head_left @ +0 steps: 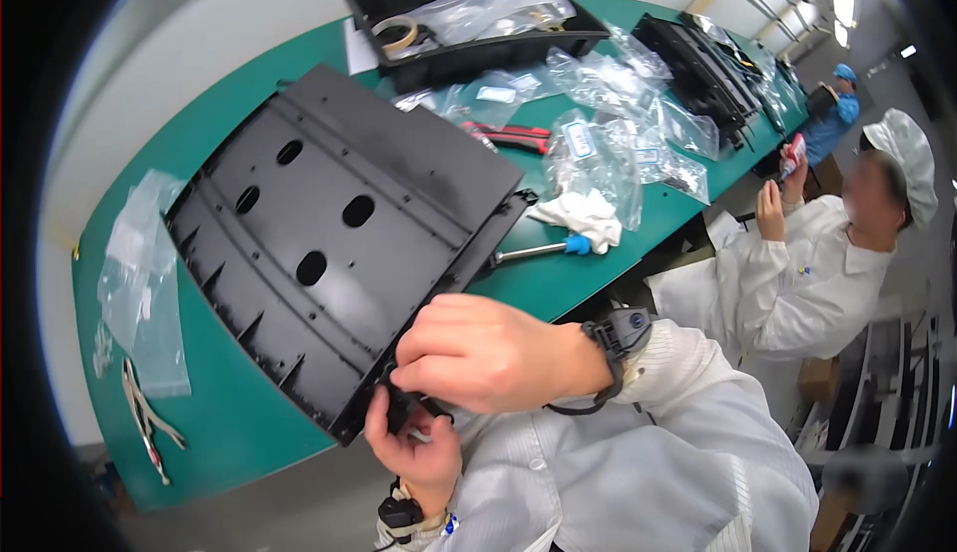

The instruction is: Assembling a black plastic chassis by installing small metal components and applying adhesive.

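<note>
A large black metal panel (pixel 349 223) with oval holes and riveted ribs lies on the green table. At its near edge, both my hands work close together. My right hand (pixel 478 353) is closed in a pinch against that edge; whatever its fingertips grip is hidden. Just below it, my left hand (pixel 417 452) curls its thumb and fingers round a small black part (pixel 401 410), pressed up to the panel's corner. The exact kind of this part is too dark to tell.
Beyond the panel stands a black bin (pixel 478 58) with tape and bags. A blue-handled screwdriver (pixel 543 249), white glove (pixel 581 218), red-black tool (pixel 510 138) and plastic bags (pixel 593 168) lie right. Pliers (pixel 148 422) lie left. A co-worker (pixel 797 263) is at right.
</note>
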### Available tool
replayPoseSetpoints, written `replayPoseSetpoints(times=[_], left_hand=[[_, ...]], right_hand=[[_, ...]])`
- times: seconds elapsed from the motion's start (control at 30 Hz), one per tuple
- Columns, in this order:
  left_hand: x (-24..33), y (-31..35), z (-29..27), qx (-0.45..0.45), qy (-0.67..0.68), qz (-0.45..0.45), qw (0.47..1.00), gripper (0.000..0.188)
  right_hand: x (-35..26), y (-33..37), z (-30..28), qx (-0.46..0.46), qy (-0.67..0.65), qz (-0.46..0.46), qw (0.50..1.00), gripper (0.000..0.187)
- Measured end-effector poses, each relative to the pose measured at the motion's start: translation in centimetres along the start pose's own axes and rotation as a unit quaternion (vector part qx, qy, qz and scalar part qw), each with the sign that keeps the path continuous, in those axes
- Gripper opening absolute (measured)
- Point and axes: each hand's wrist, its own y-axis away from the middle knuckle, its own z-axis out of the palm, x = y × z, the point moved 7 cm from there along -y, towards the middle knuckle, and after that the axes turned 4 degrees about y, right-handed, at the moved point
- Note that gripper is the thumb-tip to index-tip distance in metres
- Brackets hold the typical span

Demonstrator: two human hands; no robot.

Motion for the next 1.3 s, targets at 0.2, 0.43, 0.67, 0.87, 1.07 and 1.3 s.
replayPoseSetpoints(times=[0.2, 0.43, 0.67, 0.87, 1.07, 1.3], left_hand=[[-0.2, -0.2, -0.1, 0.065, 0.006, -0.025, 0.998, 0.091], [0.0, 0.5, -0.5, 0.017, 0.025, -0.014, 0.999, 0.082], [2.8, -2.3, 1.1, 0.011, -0.06, 0.076, 0.995, 0.075], [3.7, -2.8, 0.9, -0.007, -0.1, 0.1, 0.99, 0.08], [4.1, -2.8, 0.4, 0.021, -0.096, 0.136, 0.986, 0.079], [4.0, -2.8, 0.9, 0.02, -0.113, 0.142, 0.983, 0.077]], right_hand=[[-0.3, 0.3, -0.1, -0.003, 0.023, -0.009, 1.0, 0.019], [-1.0, -0.3, 0.1, -0.019, 0.016, -0.036, 0.999, 0.021], [-0.6, -0.9, -1.2, -0.04, 0.044, -0.013, 0.998, 0.03], [-1.2, -2.2, 0.1, -0.083, 0.123, -0.074, 0.986, 0.035], [-1.7, -2.3, 1.1, -0.085, 0.148, -0.072, 0.983, 0.038], [-1.6, -1.4, 1.2, -0.049, 0.142, -0.016, 0.988, 0.039]])
